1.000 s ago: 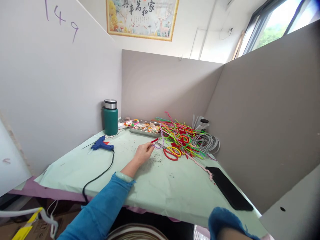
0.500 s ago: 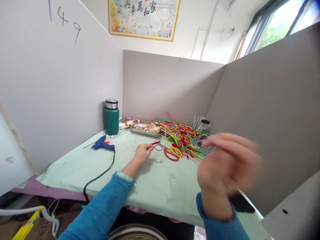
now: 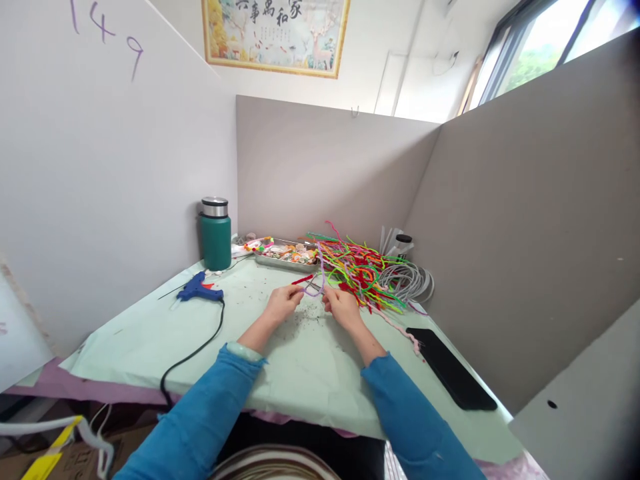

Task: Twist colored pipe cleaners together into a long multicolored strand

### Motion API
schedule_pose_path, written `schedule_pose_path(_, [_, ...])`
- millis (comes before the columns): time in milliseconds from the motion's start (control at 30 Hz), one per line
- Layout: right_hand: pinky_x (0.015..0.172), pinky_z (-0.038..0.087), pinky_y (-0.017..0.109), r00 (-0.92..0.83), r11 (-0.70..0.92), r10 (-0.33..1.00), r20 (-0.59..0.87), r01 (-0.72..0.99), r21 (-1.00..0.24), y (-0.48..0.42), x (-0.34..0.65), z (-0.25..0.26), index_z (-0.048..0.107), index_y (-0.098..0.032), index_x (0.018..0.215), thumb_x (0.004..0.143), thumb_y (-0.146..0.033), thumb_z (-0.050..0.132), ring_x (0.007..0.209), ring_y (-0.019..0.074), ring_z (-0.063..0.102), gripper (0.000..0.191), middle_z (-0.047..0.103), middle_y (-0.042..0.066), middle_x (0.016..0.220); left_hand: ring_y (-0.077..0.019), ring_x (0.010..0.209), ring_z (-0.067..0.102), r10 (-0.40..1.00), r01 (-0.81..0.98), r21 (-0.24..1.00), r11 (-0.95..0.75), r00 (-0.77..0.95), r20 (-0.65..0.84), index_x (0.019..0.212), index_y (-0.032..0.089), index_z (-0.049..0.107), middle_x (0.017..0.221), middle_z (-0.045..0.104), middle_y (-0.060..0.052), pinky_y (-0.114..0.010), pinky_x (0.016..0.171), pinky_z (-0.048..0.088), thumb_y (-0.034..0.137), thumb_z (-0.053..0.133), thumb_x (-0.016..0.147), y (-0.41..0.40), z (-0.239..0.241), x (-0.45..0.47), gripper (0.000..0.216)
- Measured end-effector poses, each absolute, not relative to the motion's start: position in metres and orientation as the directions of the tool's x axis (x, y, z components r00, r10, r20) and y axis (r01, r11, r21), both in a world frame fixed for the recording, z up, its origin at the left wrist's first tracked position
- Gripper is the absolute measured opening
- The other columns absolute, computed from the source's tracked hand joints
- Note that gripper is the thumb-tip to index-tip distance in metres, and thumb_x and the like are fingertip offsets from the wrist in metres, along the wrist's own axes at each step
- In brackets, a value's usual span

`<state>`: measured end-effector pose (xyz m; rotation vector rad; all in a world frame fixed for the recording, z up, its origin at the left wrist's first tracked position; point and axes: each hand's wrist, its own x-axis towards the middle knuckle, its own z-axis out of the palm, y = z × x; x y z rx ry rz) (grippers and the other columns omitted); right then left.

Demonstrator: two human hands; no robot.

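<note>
My left hand (image 3: pixel 284 303) pinches one end of a thin purple pipe cleaner (image 3: pixel 321 263) between thumb and fingertips. The pipe cleaner runs to the right, bends, and then rises toward the tray. At the bend, the closed fingertips of my right hand (image 3: pixel 343 308) meet it. Just beyond my left fingertips is a short red pipe cleaner piece (image 3: pixel 303 279); whether it touches the hand I cannot tell. Metal scissors (image 3: pixel 315 285) lie behind the purple loop, their handles hidden by my right hand.
A heap of coloured pipe cleaners (image 3: pixel 365 270) and coiled grey cord (image 3: pixel 413 281) are at the back right. A metal tray (image 3: pixel 280 263) holds small pieces. To the left stand a green flask (image 3: pixel 217 240) and a blue glue gun (image 3: pixel 200 288) with its cable. A black phone (image 3: pixel 453 370) lies right.
My right hand, blurred and raised at the right before, has come down and left to meet the purple pipe cleaner, covering the scissor handles. My left hand keeps its pinch. The view has shifted slightly.
</note>
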<state>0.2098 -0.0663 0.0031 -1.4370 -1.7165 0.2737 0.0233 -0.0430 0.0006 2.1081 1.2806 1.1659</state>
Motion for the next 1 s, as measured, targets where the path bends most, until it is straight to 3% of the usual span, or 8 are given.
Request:
schedule_pose_path(67, [0.056, 0.035, 0.025, 0.092, 0.357, 0.798, 0.596, 0.725, -0.589, -0.072, 0.197, 0.006, 0.061, -0.02, 0.065, 0.084, -0.051, 0.038, 0.055, 0.015, 0.051, 0.044, 0.057, 0.002, 0.055, -0.0109, 0.057, 0.049, 0.859, 0.525, 0.683, -0.508, 0.242, 0.452, 0.093, 0.013, 0.067, 0.064, 0.062, -0.001, -0.02, 0.054, 0.036, 0.031, 0.047, 0.076, -0.044, 0.0, 0.024, 0.031])
schedule_pose_path(167, [0.064, 0.039, 0.027, 0.068, 0.475, 0.678, 0.732, 0.72, -0.506, -0.081, 0.182, 0.01, 0.062, -0.019, 0.081, 0.083, -0.041, 0.045, 0.067, 0.0161, 0.054, 0.028, 0.061, 0.005, 0.078, -0.0105, 0.057, 0.05, 0.851, 0.515, 0.68, -0.522, 0.255, 0.46, 0.095, 0.013, 0.066, 0.065, 0.062, -0.001, -0.02, 0.054, 0.036, 0.028, 0.046, 0.077, -0.047, 0.001, 0.025, 0.03])
schedule_pose_path(333, [0.075, 0.041, 0.03, -0.078, 0.584, 0.672, 0.736, 0.666, -0.464, -0.086, 0.172, 0.01, 0.058, -0.021, 0.103, 0.082, -0.025, 0.047, 0.088, 0.0191, 0.054, 0.024, 0.056, 0.008, 0.105, -0.0104, 0.056, 0.053, 0.844, 0.412, 0.737, -0.536, 0.259, 0.47, 0.104, 0.014, 0.054, 0.061, 0.06, 0.001, -0.02, 0.055, 0.038, 0.027, 0.045, 0.078, -0.05, 0.002, 0.026, 0.031])
schedule_pose_path(533, [0.077, 0.041, 0.031, -0.124, 0.608, 0.708, 0.696, 0.609, -0.51, -0.078, 0.173, 0.002, 0.06, -0.021, 0.095, 0.082, -0.021, 0.046, 0.093, 0.0195, 0.052, 0.019, 0.058, 0.006, 0.102, -0.0104, 0.057, 0.053, 0.828, 0.365, 0.745, -0.558, 0.305, 0.471, 0.101, 0.015, 0.049, 0.061, 0.06, 0.002, -0.021, 0.056, 0.039, 0.025, 0.045, 0.078, -0.051, 0.003, 0.026, 0.025])
schedule_pose_path(733, [0.066, 0.042, 0.028, -0.138, 0.588, 0.766, 0.628, 0.545, -0.598, -0.071, 0.176, -0.003, 0.06, -0.02, 0.089, 0.08, -0.023, 0.049, 0.07, 0.0147, 0.053, 0.014, 0.057, 0.004, 0.09, -0.0087, 0.051, 0.049, 0.816, 0.36, 0.736, -0.574, 0.33, 0.475, 0.099, 0.016, 0.049, 0.059, 0.057, 0.004, -0.02, 0.052, 0.036, 0.023, 0.045, 0.077, -0.052, 0.003, 0.026, 0.023])
schedule_pose_path(1000, [0.061, 0.041, 0.025, -0.158, 0.571, 0.812, 0.561, 0.408, -0.712, -0.057, 0.18, -0.012, 0.061, -0.019, 0.083, 0.077, -0.026, 0.052, 0.065, 0.013, 0.05, 0.013, 0.056, 0.002, 0.08, -0.0085, 0.052, 0.048, 0.812, 0.353, 0.736, -0.577, 0.345, 0.471, 0.099, 0.016, 0.049, 0.058, 0.055, 0.004, -0.019, 0.052, 0.036, 0.021, 0.045, 0.076, -0.053, 0.003, 0.026, 0.024])
